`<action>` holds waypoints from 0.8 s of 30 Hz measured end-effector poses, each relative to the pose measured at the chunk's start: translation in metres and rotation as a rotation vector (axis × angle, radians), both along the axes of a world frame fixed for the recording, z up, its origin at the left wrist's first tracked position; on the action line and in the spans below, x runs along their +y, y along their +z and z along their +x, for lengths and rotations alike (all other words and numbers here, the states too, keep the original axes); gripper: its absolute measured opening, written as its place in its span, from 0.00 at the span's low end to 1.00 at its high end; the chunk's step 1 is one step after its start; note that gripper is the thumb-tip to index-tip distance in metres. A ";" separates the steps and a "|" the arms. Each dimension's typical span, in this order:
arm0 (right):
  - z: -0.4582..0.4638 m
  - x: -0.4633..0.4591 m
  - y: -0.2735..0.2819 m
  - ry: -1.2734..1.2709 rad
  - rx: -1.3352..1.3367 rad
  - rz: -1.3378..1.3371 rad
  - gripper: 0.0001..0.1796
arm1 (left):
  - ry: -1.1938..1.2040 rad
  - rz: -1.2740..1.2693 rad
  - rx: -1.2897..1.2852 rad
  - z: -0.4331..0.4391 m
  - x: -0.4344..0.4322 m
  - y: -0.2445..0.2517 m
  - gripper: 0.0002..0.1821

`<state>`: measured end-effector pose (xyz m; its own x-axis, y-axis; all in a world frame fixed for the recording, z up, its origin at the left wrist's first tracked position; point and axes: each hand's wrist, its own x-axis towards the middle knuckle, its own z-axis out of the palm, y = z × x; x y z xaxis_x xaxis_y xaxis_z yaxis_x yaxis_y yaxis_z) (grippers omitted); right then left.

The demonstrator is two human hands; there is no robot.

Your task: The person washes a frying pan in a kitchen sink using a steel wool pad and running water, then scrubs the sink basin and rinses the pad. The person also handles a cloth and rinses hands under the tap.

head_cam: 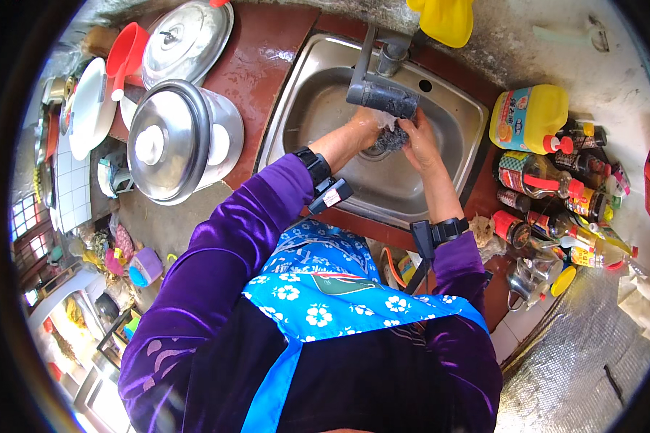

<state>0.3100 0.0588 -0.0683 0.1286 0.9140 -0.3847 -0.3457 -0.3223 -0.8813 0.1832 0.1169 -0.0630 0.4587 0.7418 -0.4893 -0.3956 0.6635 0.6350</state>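
Observation:
Both of my hands are over a stainless steel sink (325, 92), below the dark grey faucet head (384, 98). Water runs onto my left hand (367, 127), which is at the left side of a dark, crumpled scrubber or cloth (391, 139). My right hand (421, 142) grips that dark item from the right, thumb and fingers around its edge. The faucet head partly hides the fingers of both hands. The sink drain (374, 155) shows beneath the dark item.
On the left of the red counter (254, 59) stand a lidded metal pot (225, 130), a large metal lid (187, 40) and a red ladle (127, 51). A yellow jug (531, 116) and several sauce bottles (536, 176) crowd the right. A yellow item (447, 21) hangs behind the faucet.

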 end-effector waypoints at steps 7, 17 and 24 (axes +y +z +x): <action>-0.047 -0.002 -0.001 0.054 -1.084 0.127 0.28 | -0.316 -0.384 -0.306 -0.040 -0.004 -0.032 0.11; -0.076 -0.002 -0.040 -0.210 -0.691 0.181 0.11 | 0.042 -0.510 0.109 -0.049 -0.036 -0.034 0.15; -0.007 0.025 -0.030 -0.124 -0.731 0.133 0.10 | -0.162 -0.272 0.470 -0.013 -0.012 0.001 0.15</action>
<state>0.3026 0.0840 -0.0981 0.4135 0.9092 -0.0494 0.3153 -0.1939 -0.9290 0.1701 0.1046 -0.0624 0.2431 0.4992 -0.8317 0.0084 0.8563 0.5164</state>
